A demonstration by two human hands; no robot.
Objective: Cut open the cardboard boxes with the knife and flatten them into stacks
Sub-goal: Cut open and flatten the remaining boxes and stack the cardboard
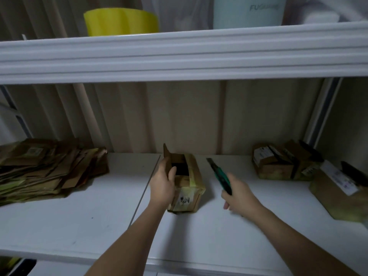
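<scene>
1. We see the small box [186,184] in the middle of the white shelf [79,216], directly in front of us. Its long axis runs away from us toward the back wall, and its far end is already open, with one flap standing up.
2. Our left hand [162,184] grasps the left side of this box, with the thumb over the top edge near the opening.
3. Our right hand [238,193] is clenched around the green knife [220,176]. The blade points away and to the left, just beside the right side of the box but not touching it.
4. We judge that the knife must go left to reach the taped top, and nothing stands between.
5. The stack of flat cardboard [45,170] lies well to the left, and more closed boxes [278,162] wait on the right.
</scene>
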